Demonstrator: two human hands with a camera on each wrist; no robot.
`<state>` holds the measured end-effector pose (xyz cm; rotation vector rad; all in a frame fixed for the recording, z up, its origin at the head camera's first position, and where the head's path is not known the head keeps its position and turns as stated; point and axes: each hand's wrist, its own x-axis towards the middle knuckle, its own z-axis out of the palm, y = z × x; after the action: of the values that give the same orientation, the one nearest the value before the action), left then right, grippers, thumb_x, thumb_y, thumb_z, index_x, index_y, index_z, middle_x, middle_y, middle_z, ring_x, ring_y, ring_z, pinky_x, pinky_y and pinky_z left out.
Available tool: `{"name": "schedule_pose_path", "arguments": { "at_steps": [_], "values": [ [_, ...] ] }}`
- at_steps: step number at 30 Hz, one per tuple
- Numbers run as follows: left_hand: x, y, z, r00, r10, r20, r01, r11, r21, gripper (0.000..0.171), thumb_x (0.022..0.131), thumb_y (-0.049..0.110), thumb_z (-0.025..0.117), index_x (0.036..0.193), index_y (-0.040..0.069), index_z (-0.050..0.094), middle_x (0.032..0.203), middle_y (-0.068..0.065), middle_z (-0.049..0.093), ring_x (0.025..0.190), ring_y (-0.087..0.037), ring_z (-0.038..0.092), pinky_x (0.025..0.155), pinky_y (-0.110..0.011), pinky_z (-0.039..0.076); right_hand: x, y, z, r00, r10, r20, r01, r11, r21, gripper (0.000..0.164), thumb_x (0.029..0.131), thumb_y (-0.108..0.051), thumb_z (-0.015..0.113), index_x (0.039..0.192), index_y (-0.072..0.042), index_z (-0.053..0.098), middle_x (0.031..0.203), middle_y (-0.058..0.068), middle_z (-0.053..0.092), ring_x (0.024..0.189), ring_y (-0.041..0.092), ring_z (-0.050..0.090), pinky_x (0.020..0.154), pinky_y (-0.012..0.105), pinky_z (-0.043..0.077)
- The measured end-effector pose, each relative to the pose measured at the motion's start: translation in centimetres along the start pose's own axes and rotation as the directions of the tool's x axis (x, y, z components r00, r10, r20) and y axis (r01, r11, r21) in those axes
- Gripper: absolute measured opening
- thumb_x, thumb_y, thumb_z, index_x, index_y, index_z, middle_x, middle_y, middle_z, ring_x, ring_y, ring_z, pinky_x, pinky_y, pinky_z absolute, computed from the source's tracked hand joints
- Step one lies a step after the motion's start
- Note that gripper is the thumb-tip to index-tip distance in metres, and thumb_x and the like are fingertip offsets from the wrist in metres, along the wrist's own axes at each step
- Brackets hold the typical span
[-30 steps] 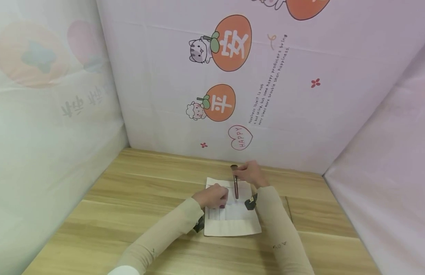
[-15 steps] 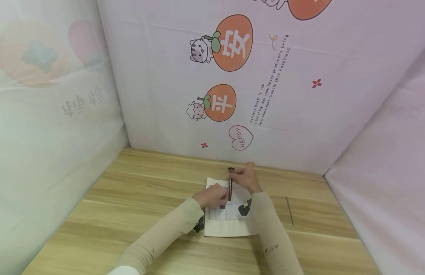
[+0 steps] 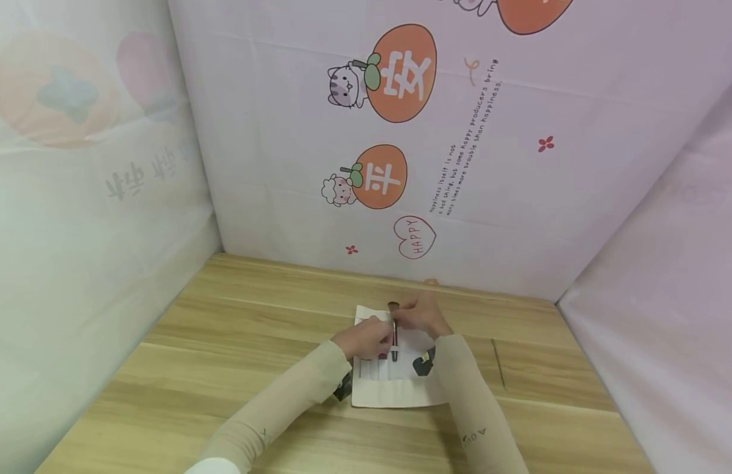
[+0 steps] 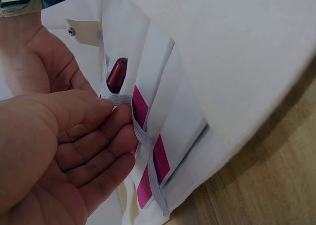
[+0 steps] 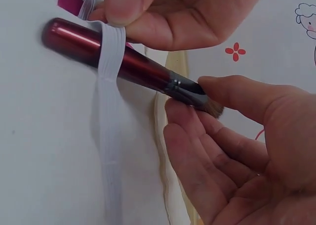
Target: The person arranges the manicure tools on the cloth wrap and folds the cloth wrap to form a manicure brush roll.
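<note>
Lower than half a second ago, the brush (image 5: pixel 148 72) lies lower-centre in the head frame, threaded under the elastic band (image 5: pixel 110 54); the right hand (image 3: pixel 422 313) pinches it, the left hand (image 3: pixel 368 338) the band.

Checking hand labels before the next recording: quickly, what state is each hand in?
Left hand: closed, pinching the flat white ribbed elastic band.
Right hand: closed, holding the glossy dark-red cylindrical brush near its brown bristles.

Printed back wall (image 3: pixel 283 131), wooden tabletop (image 3: pixel 235 349)
</note>
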<state>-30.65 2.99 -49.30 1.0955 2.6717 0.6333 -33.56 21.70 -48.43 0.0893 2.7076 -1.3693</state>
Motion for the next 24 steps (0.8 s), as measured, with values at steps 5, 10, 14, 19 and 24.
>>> {"name": "schedule_pose_path", "arguments": {
  "at_steps": [5, 10, 14, 19, 24],
  "values": [
    [-0.1, 0.0, 0.0, 1.0, 0.004, -0.005, -0.004, 1.0, 0.015, 0.015, 0.101, 0.01, 0.066, 0.087, 0.014, 0.066, 0.075, 0.008, 0.063, 0.065, -0.003, 0.054, 0.065, -0.018, 0.046, -0.4, 0.0, -0.1, 0.998, 0.029, 0.047, -0.025, 0.995, -0.093, 0.019, 0.088, -0.028, 0.084, 0.089, -0.009, 0.081, 0.084, 0.004, 0.079, 0.079, 0.016, 0.071, 0.073, 0.028, 0.057],
    [-0.1, -0.1, 0.2, 1.0, 0.011, -0.007, -0.011, 1.0, 0.001, 0.017, 0.102, 0.009, 0.064, 0.085, 0.014, 0.065, 0.073, 0.008, 0.062, 0.062, -0.003, 0.053, 0.062, -0.017, 0.045, -1.1, 0.0, -0.3, 0.995, 0.051, 0.088, -0.036, 0.986, -0.165, 0.021, 0.087, -0.031, 0.084, 0.088, -0.01, 0.081, 0.086, 0.004, 0.08, 0.082, 0.018, 0.071, 0.075, 0.03, 0.056],
    [-0.2, 0.0, 0.2, 1.0, -0.005, -0.007, 0.005, 1.0, -0.026, 0.017, 0.101, 0.008, 0.065, 0.085, 0.014, 0.066, 0.074, 0.008, 0.062, 0.063, -0.003, 0.053, 0.063, -0.018, 0.046, -1.6, 0.1, -0.4, 0.991, 0.058, 0.119, -0.032, 0.978, -0.205, 0.02, 0.085, -0.031, 0.084, 0.085, -0.011, 0.081, 0.087, 0.003, 0.081, 0.084, 0.019, 0.073, 0.078, 0.033, 0.057],
    [-0.2, 0.3, 0.0, 1.0, -0.019, -0.005, 0.018, 0.999, -0.041, 0.01, 0.1, 0.008, 0.067, 0.091, 0.011, 0.07, 0.08, 0.005, 0.067, 0.067, -0.004, 0.056, 0.067, -0.018, 0.048, -1.9, 0.1, -0.4, 0.983, 0.087, 0.159, -0.044, 0.966, -0.255, 0.022, 0.081, -0.032, 0.083, 0.076, -0.011, 0.08, 0.081, 0.002, 0.081, 0.081, 0.016, 0.073, 0.075, 0.031, 0.052],
    [-0.2, 0.3, 0.0, 1.0, -0.009, -0.015, 0.009, 1.0, -0.029, 0.013, 0.1, 0.008, 0.067, 0.088, 0.011, 0.069, 0.078, 0.006, 0.068, 0.067, -0.003, 0.057, 0.067, -0.018, 0.048, -1.7, -0.1, -0.3, 0.983, 0.106, 0.15, -0.063, 0.962, -0.266, 0.028, 0.082, -0.033, 0.083, 0.067, -0.011, 0.075, 0.071, -0.001, 0.077, 0.075, 0.016, 0.071, 0.071, 0.029, 0.049]
  ]
}}
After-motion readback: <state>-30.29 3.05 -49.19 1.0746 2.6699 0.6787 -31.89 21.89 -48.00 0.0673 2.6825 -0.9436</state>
